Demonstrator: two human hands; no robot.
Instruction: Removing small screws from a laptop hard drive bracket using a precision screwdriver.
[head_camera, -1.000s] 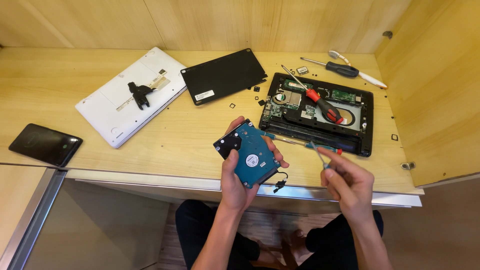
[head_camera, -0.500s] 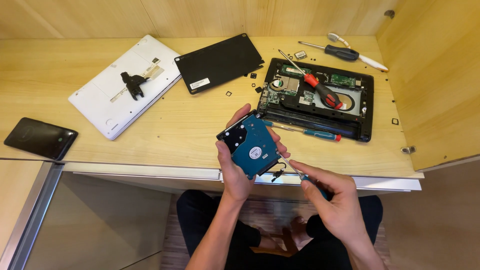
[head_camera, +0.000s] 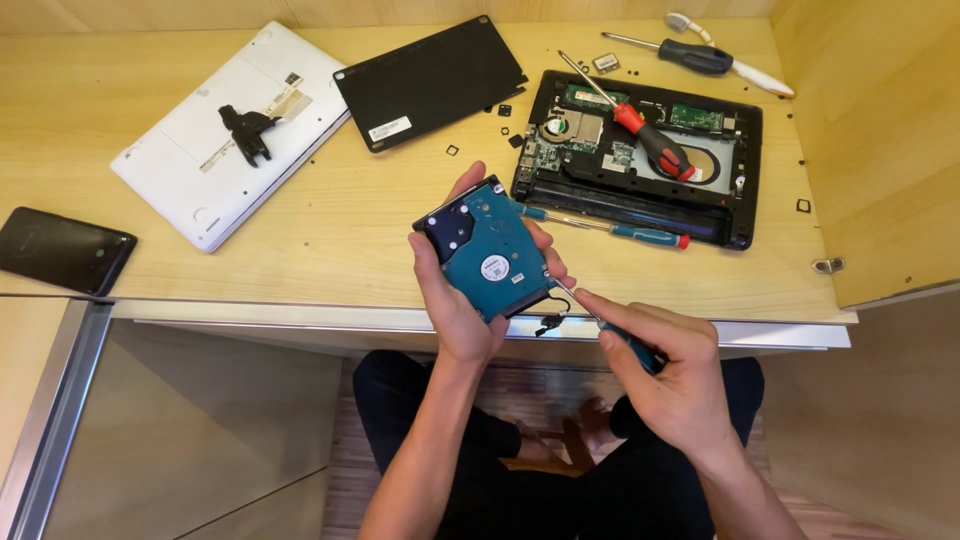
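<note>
My left hand (head_camera: 455, 300) grips a small hard drive (head_camera: 490, 255) with its blue-green circuit board facing up, held over the front edge of the wooden desk (head_camera: 330, 230). A short black cable hangs from the drive's lower corner. My right hand (head_camera: 665, 365) holds a thin screwdriver (head_camera: 600, 322) with a blue handle, its tip touching the drive's right edge. Behind the drive lies an opened black laptop base (head_camera: 640, 160) with its boards exposed.
A red-handled screwdriver (head_camera: 650, 145) rests inside the laptop base and a blue-handled one (head_camera: 620, 232) lies along its front. A black cover panel (head_camera: 430, 80), a white laptop lid (head_camera: 235, 130), a black phone (head_camera: 60, 250), more screwdrivers (head_camera: 700, 55) and loose screws sit around.
My right hand has brought the thin screwdriver in from the right until its tip meets the drive. The left hand has kept hold of the drive and tilted it slightly.
</note>
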